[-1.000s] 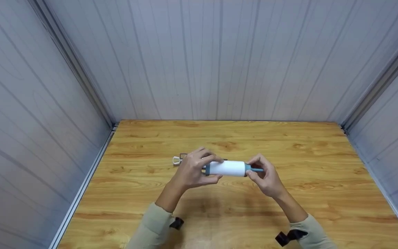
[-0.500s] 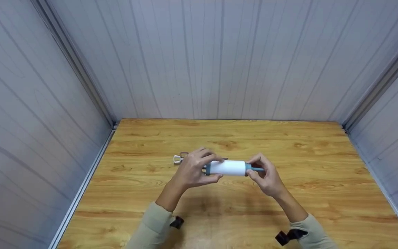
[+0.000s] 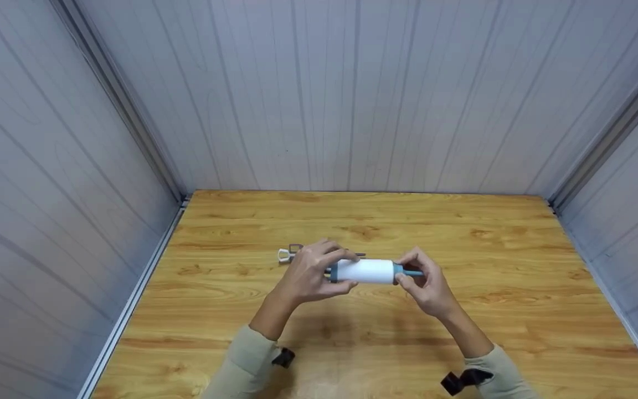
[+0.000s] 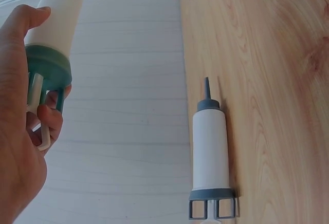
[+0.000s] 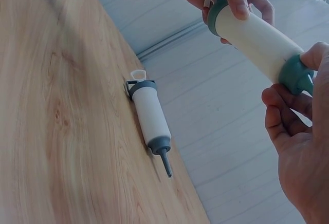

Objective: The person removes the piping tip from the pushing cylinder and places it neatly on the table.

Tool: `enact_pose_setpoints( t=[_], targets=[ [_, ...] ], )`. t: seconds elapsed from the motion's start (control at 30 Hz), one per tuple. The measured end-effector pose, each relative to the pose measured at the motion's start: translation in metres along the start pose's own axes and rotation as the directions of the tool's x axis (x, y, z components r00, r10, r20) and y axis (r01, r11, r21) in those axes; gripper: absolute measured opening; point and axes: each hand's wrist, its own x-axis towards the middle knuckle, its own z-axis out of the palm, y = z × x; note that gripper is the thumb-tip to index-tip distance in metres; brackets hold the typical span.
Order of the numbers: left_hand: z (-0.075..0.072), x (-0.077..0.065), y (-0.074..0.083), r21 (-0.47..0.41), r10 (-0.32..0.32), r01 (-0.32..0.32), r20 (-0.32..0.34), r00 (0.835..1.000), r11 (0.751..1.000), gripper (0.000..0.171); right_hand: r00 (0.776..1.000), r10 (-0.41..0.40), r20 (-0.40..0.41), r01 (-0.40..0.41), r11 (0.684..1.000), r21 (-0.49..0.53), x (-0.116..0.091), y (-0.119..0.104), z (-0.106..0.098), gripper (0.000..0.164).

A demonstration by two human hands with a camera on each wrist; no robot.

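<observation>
A syringe with a white barrel (image 3: 367,271) and teal ends lies level between the two hands, above the table. My left hand (image 3: 316,269) grips its handle end, thumb and a finger on the barrel. In the left wrist view, fingers curl about the handle frame (image 4: 36,93). At the other end, my right hand (image 3: 427,285) pinches the teal nozzle cap (image 5: 294,74) between thumb and fingers. A second syringe (image 4: 211,149), white with a grey-blue collar and thin nozzle, lies on the table beyond. The left hand hides most of it in the head view.
The wood-grain table (image 3: 230,310) meets a pale panelled wall (image 3: 324,100) at the back. More panels stand at left and right, with metal rails along the corners. Dark camera mounts (image 3: 284,357) sit on both wrists.
</observation>
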Motion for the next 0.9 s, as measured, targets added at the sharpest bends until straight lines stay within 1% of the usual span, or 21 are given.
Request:
enact_pose_setpoints(
  t=[0.3,0.6,0.67,0.8,0.9],
  targets=[
    [0.0011,0.0008,0.0007,0.012,-0.013,0.012,0.03,0.999,1.0,0.034,1.0,0.007,0.002,-0.007,1.0,-0.01,-0.0013,-0.0001,-0.0018,0.02],
    [0.0027,0.0028,0.0019,-0.003,-0.034,0.034,0.049,0.998,0.999,0.034,1.0,0.027,-0.012,-0.027,0.999,-0.029,-0.0036,-0.0017,-0.0043,0.02],
    [0.004,0.0025,0.0009,-0.025,-0.038,0.04,0.049,0.998,0.999,0.034,1.0,0.012,-0.008,-0.012,1.0,-0.024,-0.0038,-0.0018,-0.0046,0.021],
    [0.0064,0.0004,-0.0016,-0.087,-0.049,0.052,0.038,0.998,0.995,0.032,0.999,-0.043,0.017,0.043,0.999,-0.022,-0.0035,-0.0018,-0.0045,0.025],
    [0.0075,-0.0008,-0.0024,-0.101,-0.052,0.055,0.028,0.998,0.993,0.032,0.998,-0.063,0.027,0.064,0.998,-0.028,-0.0029,-0.0018,-0.0046,0.027]
  ],
)
